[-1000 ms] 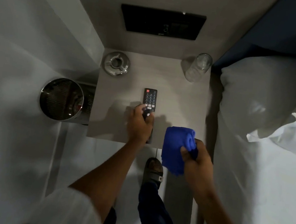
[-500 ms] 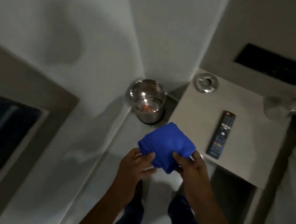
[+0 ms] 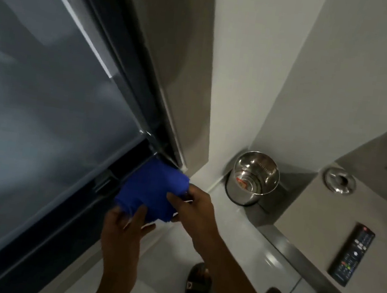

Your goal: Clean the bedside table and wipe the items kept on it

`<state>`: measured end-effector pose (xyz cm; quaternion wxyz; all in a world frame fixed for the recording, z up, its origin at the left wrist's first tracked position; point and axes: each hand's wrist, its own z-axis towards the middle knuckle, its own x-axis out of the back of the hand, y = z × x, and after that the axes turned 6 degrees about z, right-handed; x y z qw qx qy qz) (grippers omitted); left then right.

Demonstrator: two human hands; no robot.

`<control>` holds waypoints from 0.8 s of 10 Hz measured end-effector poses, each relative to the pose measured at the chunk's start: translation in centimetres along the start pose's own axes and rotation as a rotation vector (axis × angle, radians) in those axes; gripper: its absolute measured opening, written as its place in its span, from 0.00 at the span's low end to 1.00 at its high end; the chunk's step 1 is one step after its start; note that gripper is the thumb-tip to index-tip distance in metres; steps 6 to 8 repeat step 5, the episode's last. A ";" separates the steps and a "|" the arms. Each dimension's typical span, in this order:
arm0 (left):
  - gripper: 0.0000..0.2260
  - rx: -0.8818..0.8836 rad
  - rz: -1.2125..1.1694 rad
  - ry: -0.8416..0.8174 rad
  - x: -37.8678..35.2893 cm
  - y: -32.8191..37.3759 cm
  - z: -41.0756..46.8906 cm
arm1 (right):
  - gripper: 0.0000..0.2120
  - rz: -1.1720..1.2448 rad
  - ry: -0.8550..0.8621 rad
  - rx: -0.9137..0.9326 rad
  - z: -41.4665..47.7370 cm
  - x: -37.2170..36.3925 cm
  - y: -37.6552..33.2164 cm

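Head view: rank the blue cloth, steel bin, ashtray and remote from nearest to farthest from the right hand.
1. Blue cloth: gripped in the right hand, with the left hand on its lower edge.
2. Steel bin: on the floor, up and right of the hand.
3. Ashtray and remote: both on the bedside table at far right, too close to call.
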<state>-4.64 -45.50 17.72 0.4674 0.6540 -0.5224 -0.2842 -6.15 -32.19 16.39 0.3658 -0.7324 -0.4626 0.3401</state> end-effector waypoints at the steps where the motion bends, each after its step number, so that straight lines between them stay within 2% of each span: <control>1: 0.21 0.025 -0.104 -0.026 0.2 0.8 2.0 | 0.06 0.165 0.191 -0.160 1.5 -2.3 -0.8; 2: 0.15 -0.050 0.064 -0.031 -0.7 0.5 2.8 | 0.11 0.383 0.359 -0.265 2.6 -3.3 -0.6; 3: 0.14 -0.192 0.429 -0.089 -1.3 0.0 2.4 | 0.18 0.358 0.323 -0.285 1.9 -3.5 -0.8; 4: 0.17 -0.230 0.608 -0.056 -1.2 0.1 2.5 | 0.27 0.246 0.265 -0.259 1.1 -2.2 -1.9; 5: 0.22 -0.227 0.678 0.069 -0.4 0.8 1.5 | 0.27 0.045 0.320 -0.224 -0.7 -0.2 -3.0; 8: 0.22 -0.227 0.678 0.069 -0.4 0.8 1.5 | 0.27 0.045 0.320 -0.224 -0.7 -0.2 -3.0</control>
